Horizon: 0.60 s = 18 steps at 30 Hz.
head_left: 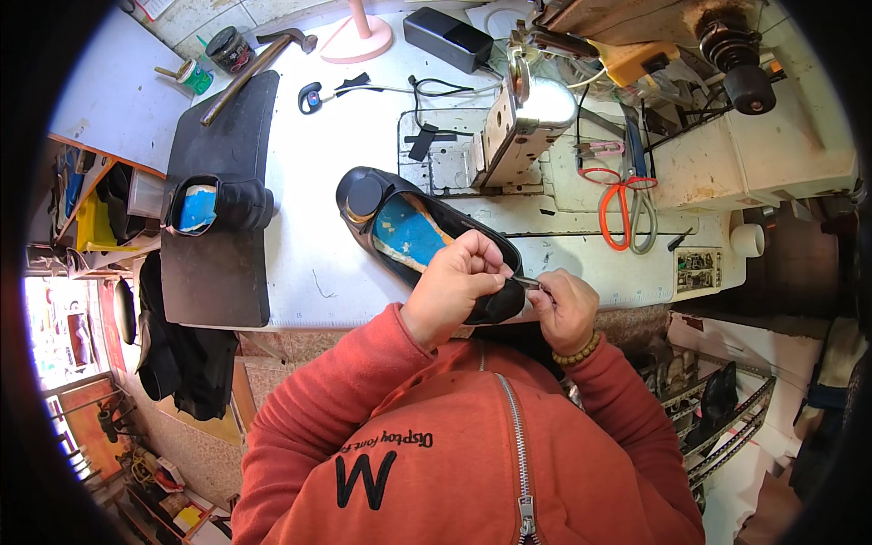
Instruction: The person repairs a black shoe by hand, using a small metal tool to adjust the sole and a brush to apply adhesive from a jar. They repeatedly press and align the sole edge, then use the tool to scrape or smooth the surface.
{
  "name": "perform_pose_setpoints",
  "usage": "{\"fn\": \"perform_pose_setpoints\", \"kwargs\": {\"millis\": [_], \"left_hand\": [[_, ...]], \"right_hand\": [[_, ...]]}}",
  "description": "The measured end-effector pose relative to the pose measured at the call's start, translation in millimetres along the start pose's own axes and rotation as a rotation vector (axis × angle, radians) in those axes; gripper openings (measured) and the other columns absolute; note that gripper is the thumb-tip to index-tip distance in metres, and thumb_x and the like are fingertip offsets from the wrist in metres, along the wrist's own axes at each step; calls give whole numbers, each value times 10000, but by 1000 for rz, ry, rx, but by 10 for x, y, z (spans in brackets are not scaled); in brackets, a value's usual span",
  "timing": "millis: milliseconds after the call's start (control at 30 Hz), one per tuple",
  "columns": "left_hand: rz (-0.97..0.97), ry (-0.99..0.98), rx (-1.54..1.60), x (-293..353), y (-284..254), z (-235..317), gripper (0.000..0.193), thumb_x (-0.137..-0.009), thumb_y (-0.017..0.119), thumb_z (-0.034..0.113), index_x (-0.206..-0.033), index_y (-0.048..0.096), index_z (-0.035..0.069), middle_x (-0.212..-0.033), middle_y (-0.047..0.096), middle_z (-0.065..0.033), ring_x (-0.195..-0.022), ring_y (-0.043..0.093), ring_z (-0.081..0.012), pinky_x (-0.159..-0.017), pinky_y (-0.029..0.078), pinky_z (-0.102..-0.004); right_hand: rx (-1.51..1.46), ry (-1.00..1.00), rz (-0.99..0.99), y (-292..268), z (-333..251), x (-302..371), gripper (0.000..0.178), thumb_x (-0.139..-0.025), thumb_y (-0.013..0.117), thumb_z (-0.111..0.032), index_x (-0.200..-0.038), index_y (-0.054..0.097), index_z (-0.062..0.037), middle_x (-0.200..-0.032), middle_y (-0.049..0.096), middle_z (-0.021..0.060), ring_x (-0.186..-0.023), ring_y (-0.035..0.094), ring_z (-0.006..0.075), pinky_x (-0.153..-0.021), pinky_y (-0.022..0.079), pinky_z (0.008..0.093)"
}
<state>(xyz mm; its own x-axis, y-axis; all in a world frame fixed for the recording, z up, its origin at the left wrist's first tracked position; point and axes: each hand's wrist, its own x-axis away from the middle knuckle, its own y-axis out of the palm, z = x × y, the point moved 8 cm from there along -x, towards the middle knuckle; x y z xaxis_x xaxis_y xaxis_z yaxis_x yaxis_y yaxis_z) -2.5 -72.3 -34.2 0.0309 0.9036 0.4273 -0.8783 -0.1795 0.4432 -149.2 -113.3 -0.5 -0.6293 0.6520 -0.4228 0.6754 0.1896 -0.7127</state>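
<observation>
Black shoe (pixel 404 227) at front edge of white bench (pixel 313 227); left hand (pixel 461 280) pinched over heel end, right hand (pixel 568 311) gripping slim tool (pixel 527 282).

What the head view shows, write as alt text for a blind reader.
A person's left hand and right hand are close together at the heel end of a black shoe with a blue insole, the right holding a slim metal tool. To the left, a second black shoe rests on a black mat.
</observation>
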Motion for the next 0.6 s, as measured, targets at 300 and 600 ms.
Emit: {"fn": "perform_pose_setpoints", "kwargs": {"millis": [300,600], "left_hand": [[22,1,6,-8,-41,7,196,-862,583,-79,-978,508,61,-917,655,-31,-663,512,-31,-556,380,-162],[46,-21,16,12,-32,14,198,-860,601,-66,-984,513,61,-917,654,-30,-651,491,-30,-553,371,-164]], "right_hand": [[-197,130,120,68,135,99,295,-904,649,-322,-874,594,-35,-669,523,99,-550,528,277,-509,407,367],[6,15,64,56,18,36,269,-882,663,-309,-844,593,-52,-649,515,93,-554,529,290,-514,407,372]]}}
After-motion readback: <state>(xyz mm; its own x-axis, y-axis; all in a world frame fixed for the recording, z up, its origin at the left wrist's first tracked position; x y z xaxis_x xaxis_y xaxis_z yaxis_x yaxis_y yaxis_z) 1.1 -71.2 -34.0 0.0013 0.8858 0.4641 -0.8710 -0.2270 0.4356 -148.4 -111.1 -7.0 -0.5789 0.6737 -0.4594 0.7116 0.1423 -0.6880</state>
